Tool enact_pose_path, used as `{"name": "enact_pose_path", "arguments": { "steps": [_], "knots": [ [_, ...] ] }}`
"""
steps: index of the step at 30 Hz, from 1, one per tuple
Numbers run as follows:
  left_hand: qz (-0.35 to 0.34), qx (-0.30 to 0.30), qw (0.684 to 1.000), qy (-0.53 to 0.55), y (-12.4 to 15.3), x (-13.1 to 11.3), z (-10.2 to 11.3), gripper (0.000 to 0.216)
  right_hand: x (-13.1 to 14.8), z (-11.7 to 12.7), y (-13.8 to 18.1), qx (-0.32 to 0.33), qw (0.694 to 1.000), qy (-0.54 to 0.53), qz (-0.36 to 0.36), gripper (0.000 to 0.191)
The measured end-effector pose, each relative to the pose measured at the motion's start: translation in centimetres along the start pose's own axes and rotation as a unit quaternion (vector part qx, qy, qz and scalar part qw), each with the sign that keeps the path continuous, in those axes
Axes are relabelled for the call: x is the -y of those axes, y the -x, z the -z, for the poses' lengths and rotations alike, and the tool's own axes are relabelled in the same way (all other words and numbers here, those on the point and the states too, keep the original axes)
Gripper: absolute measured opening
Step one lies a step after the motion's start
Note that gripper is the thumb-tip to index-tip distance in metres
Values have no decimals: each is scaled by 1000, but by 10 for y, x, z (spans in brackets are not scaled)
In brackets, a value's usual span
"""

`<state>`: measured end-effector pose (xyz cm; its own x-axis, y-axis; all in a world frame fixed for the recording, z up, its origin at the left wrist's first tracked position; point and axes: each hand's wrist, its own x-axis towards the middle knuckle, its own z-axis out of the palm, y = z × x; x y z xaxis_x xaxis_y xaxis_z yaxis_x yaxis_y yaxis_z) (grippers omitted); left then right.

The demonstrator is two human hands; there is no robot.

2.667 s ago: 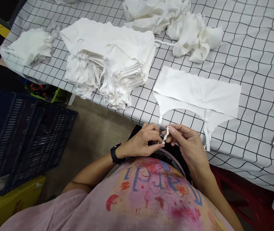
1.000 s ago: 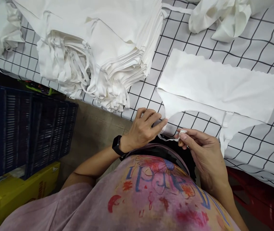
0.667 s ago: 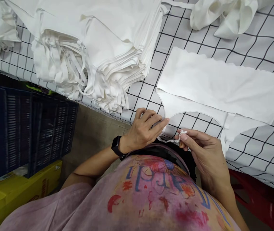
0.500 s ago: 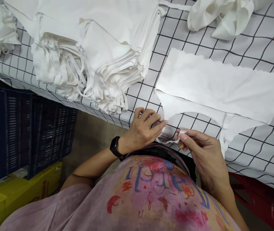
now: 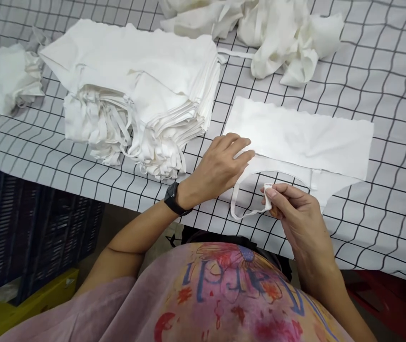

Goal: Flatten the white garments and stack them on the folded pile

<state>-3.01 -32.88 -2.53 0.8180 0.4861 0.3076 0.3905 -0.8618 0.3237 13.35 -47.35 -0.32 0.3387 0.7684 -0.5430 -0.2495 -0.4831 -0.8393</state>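
Note:
A white strappy camisole top (image 5: pixel 303 137) lies flat on the checked cloth, its wavy hem away from me and its neckline towards me. My left hand (image 5: pixel 224 161) lies over its left side, fingers apart and slightly bent, with the fingertips on the fabric near the strap's base. Between thumb and fingers, my right hand (image 5: pixel 297 209) pinches the end of the white shoulder strap (image 5: pixel 236 202). A folded bit of the strap sticks up above the thumb. From there the strap loops left and up to the top.
To the left is a thick stack of similar white tops (image 5: pixel 146 57), straps bunched at its near side. Crumpled white garments (image 5: pixel 281 42) lie behind; another white pile (image 5: pixel 10 78) is far left. Blue crates (image 5: pixel 39 228) and a yellow box (image 5: pixel 28 304) stand below the table edge.
My left hand has moved up the top's left side, away from the table edge. My right hand still pinches the strap, its end now more upright. The view takes in more of the table.

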Motion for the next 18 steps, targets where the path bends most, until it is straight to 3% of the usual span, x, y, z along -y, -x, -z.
{"name": "enact_pose_path", "arguments": {
  "steps": [10, 14, 18],
  "knots": [
    [-41, 110, 991, -59, -44, 9, -14, 22, 11, -8, -27, -5, 999, -38, 18, 25],
    [-49, 110, 992, -38, -52, 20, -21, 23, 13, -15, -36, -26, 998, -60, 19, 24],
    [-35, 87, 994, 51, -55, 34, -27, 20, 18, -18, -43, -24, 997, -75, 8, 23]
  ]
}}
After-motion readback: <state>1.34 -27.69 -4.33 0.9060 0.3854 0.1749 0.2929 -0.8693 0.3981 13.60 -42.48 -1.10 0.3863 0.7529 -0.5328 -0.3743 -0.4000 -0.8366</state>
